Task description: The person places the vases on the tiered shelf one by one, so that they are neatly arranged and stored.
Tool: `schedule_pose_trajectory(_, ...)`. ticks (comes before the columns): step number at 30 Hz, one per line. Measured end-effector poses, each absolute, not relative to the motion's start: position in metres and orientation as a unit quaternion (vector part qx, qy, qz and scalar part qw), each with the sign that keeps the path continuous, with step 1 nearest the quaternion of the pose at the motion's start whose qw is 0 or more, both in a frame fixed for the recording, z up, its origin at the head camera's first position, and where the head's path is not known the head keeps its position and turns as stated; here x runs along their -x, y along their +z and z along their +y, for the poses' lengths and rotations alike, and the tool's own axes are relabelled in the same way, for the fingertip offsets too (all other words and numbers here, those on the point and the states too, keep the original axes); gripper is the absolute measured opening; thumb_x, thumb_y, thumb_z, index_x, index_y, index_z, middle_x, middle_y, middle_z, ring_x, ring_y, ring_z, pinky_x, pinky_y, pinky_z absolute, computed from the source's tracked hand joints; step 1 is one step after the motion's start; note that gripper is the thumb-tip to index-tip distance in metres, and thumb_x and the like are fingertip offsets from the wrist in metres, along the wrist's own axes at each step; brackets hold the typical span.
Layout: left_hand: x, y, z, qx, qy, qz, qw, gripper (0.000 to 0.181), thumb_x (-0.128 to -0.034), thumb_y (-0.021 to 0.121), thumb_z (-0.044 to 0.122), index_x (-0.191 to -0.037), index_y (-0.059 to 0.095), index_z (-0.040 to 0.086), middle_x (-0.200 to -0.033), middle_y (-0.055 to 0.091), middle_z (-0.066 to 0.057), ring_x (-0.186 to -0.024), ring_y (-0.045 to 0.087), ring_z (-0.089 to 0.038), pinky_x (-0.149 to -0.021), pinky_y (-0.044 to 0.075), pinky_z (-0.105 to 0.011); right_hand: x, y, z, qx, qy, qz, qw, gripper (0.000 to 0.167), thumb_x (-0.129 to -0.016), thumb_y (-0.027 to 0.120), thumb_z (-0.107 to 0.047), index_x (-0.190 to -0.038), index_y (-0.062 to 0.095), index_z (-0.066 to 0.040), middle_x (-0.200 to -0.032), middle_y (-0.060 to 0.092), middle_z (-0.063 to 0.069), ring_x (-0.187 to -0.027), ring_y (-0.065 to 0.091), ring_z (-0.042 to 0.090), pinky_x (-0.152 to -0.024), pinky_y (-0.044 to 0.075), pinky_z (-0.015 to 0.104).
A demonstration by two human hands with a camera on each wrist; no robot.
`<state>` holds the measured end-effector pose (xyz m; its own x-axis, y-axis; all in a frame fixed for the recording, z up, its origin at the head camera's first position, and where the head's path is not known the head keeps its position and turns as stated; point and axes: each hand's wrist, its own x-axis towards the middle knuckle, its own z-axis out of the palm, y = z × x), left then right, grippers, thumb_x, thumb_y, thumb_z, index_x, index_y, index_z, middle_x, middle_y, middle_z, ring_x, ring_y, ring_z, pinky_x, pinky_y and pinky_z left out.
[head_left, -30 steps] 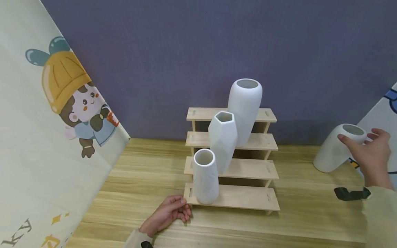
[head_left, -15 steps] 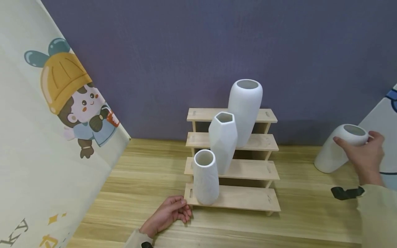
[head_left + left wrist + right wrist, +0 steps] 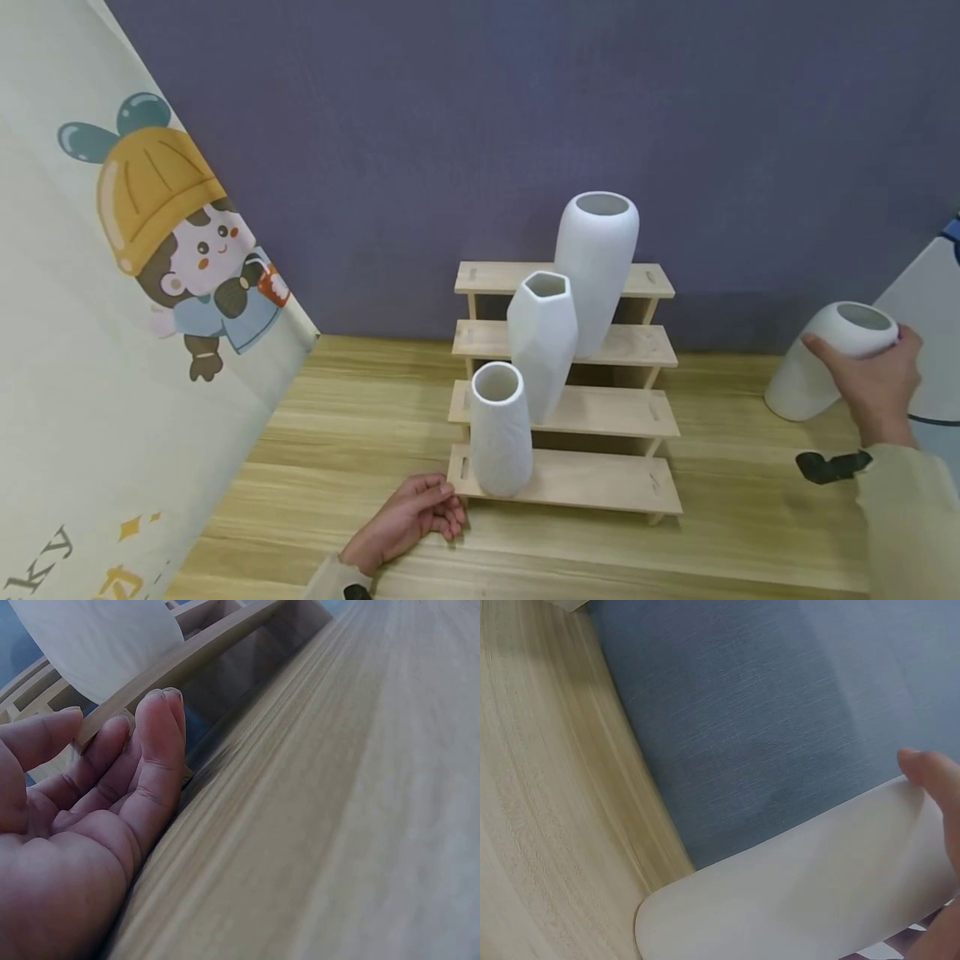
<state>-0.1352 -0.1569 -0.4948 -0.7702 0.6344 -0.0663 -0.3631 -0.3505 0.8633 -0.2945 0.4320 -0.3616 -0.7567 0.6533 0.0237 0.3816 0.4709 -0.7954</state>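
At the right of the head view, my right hand [image 3: 881, 387] grips a smooth white vase [image 3: 802, 379] near its mouth, thumb on the near left side and fingers round the right. The vase's base is on the table; the right wrist view shows its body [image 3: 780, 900] and my thumb [image 3: 922, 769] near the top. My left hand [image 3: 408, 517] pinches the front left corner of a wooden stepped stand [image 3: 592, 479], the thumb above the board and curled fingers [image 3: 157, 742] below it. A textured vase [image 3: 501, 442], a faceted vase [image 3: 542, 346] and a tall rounded vase [image 3: 596, 258] stand on its steps.
The wood-grain tabletop [image 3: 337, 417] ends at a dark blue-grey back wall [image 3: 375, 167]. A pale panel [image 3: 75, 333] with a cartoon figure [image 3: 202, 242] closes off the left side. Another pale printed panel [image 3: 918, 292] is at the far right, behind the vase.
My right hand has moved slightly left and its fingers have come closer round the vase. The vase has barely shifted in view. My left hand stays at the stand's corner.
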Motion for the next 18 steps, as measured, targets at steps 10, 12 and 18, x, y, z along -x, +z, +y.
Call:
schedule_pose_trajectory(10, 0.1355, -0.4963, -0.1568, -0.146, 0.812, 0.477, 0.303, 0.028, -0.1085, 0.036, 0.012, -0.099, 0.062, 0.011, -0.094, 0.074, 0.002, -0.083, 0.072, -0.007, -0.072, 0.060, -0.021, 0.2964, -0.3642, 0.4326, 0.311, 0.416, -0.837, 0.171, 0.101, -0.080, 0.074, -0.048, -0.157, 0.011, -0.033, -0.162, 0.027, 0.004, -0.150, 0.027, 0.027, -0.120, 0.035, 0.045)
schedule_pose_trajectory(12, 0.1353, -0.4962, -0.1570, -0.144, 0.812, 0.476, 0.304, 0.028, -0.1086, 0.036, 0.012, -0.100, 0.062, 0.011, -0.094, 0.075, 0.002, -0.083, 0.072, -0.007, -0.072, 0.060, -0.021, 0.2971, -0.3640, 0.4328, 0.318, 0.425, -0.829, 0.177, 0.099, -0.079, 0.076, -0.047, -0.156, 0.015, -0.036, -0.159, 0.029, -0.008, -0.150, 0.026, 0.022, -0.120, 0.034, 0.039)
schedule_pose_trajectory(18, 0.1356, -0.4973, -0.1565, -0.141, 0.813, 0.477, 0.304, 0.026, -0.1087, 0.036, 0.013, -0.100, 0.061, 0.011, -0.094, 0.075, 0.002, -0.083, 0.072, -0.008, -0.072, 0.060, -0.021, 0.2948, -0.3645, 0.4323, 0.314, 0.432, -0.825, 0.185, 0.098, -0.079, 0.077, -0.048, -0.156, 0.017, -0.037, -0.158, 0.029, -0.012, -0.151, 0.020, 0.019, -0.122, 0.030, 0.039)
